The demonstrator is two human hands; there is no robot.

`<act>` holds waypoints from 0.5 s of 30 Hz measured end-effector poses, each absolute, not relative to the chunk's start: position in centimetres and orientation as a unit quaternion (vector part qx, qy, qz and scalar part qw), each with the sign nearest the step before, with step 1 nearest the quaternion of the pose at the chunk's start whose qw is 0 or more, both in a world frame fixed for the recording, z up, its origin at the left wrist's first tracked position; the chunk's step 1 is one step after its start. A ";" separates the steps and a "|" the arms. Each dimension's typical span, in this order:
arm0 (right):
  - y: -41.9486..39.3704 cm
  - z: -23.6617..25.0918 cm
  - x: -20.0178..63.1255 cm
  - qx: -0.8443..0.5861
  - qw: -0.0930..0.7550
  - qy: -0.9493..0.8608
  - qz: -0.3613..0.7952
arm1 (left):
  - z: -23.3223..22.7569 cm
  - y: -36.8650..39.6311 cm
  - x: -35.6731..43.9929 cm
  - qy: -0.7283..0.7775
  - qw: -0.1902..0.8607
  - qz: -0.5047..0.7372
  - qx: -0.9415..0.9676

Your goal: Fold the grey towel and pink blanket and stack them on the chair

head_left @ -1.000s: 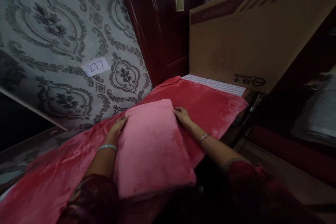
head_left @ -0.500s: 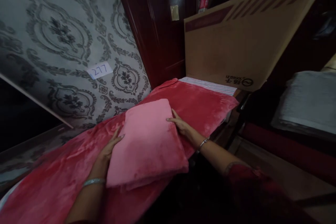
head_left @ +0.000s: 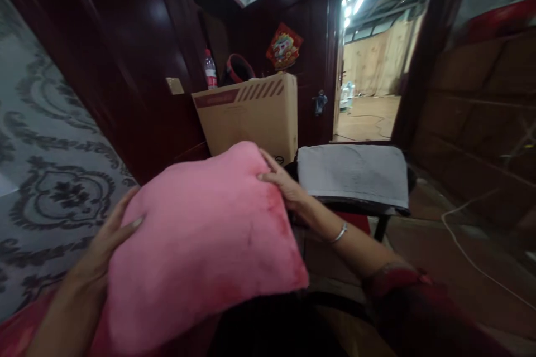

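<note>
A folded pink plush blanket (head_left: pixel 201 234) is lifted in front of me, held at both sides. My left hand (head_left: pixel 106 240) grips its left edge, thumb on top and the other fingers mostly hidden behind the cloth. At the far right corner, my right hand (head_left: pixel 280 181) pinches the blanket between thumb and fingers. Red patches show along the blanket's right edge. Below it at the lower left, part of a red plush cover (head_left: pixel 25 323) is visible.
Behind the blanket stands a cardboard box (head_left: pixel 247 114), with a plastic bottle (head_left: pixel 210 70) beyond it. A grey cloth (head_left: pixel 352 175) lies over a stool or chair to the right. Farther back is an open doorway (head_left: pixel 368 83). A pale cord (head_left: pixel 464 251) runs across the floor.
Both hands have raised the pink blanket off the red cover and brought it closer. My view has swung right and up, now taking in the doorway and the grey cloth's seat.
</note>
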State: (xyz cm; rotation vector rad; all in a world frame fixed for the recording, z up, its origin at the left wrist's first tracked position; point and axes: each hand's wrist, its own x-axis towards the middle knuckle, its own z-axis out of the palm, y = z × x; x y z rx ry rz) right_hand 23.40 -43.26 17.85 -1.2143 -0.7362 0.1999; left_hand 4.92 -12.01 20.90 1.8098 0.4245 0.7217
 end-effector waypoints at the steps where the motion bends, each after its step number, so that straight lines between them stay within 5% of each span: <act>1: -46.0 19.2 24.4 -0.594 0.735 -0.326 0.027 | 22.1 -14.4 7.4 0.133 0.558 0.294 0.764; 8: -64.0 26.0 31.5 -0.713 0.636 -0.205 -0.213 | 28.5 -28.4 25.4 -0.152 0.640 0.212 0.723; 15: -73.6 22.7 35.5 -0.729 0.643 -0.106 -0.211 | 23.9 -38.1 37.4 -0.173 0.672 0.087 0.715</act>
